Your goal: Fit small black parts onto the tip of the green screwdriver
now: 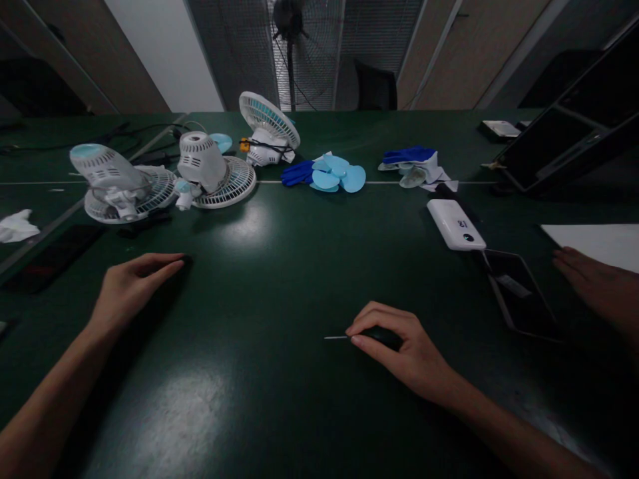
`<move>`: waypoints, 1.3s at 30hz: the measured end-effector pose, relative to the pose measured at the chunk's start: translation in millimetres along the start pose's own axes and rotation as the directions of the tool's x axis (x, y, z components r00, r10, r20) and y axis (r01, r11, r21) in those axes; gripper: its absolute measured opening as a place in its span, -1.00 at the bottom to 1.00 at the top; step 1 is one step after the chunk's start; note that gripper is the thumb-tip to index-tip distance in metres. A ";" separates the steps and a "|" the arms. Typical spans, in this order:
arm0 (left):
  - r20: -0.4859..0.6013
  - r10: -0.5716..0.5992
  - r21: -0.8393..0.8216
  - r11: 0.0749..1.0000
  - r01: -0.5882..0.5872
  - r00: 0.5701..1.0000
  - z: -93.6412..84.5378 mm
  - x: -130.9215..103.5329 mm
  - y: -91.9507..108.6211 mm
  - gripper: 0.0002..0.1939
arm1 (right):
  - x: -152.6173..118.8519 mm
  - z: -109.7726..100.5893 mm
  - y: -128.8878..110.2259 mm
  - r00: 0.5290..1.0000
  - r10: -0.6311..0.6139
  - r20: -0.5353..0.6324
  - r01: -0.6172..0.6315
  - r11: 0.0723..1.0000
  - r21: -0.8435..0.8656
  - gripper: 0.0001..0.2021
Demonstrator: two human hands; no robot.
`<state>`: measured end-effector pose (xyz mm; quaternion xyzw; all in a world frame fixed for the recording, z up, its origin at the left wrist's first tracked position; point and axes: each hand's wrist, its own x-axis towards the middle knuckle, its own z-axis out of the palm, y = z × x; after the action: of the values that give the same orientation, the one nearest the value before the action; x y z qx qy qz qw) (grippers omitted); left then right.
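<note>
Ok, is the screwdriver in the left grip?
No, the right grip holds the screwdriver; the left grip pinches a small dark piece.

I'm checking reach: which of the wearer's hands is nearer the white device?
Right: the right hand is nearer the camera and slightly left of the white device; the left hand is far to its left.

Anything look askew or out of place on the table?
The two left fans lie grille-down rather than upright, and a blue blade sits loose at far centre. A crumpled tissue lies far left. The screwdriver in the right hand looks fine.
</note>
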<state>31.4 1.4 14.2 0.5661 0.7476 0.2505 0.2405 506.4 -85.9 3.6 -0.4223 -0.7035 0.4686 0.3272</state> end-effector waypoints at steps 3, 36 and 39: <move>0.170 0.243 -0.054 0.970 -0.237 0.955 39.0 -24.1 39.9 -0.53 | 0.1 0.3 -0.5 1.000 -0.014 -0.014 0.015 1.000 0.006 -0.89; 0.415 0.716 -0.350 0.695 -0.628 0.561 135.5 -109.9 118.2 -0.83 | 1.1 3.0 -4.5 0.994 -0.090 -0.057 0.091 0.996 0.013 -0.90; 0.410 0.725 -0.340 0.684 -0.645 0.553 135.9 -108.6 117.5 -0.84 | 1.4 1.9 -2.2 0.992 -0.082 -0.093 0.087 0.994 0.059 -0.89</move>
<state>230.5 -62.2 -4.7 0.8375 0.3525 0.2191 0.3554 503.6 -85.8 5.2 -0.4023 -0.6902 0.4567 0.3914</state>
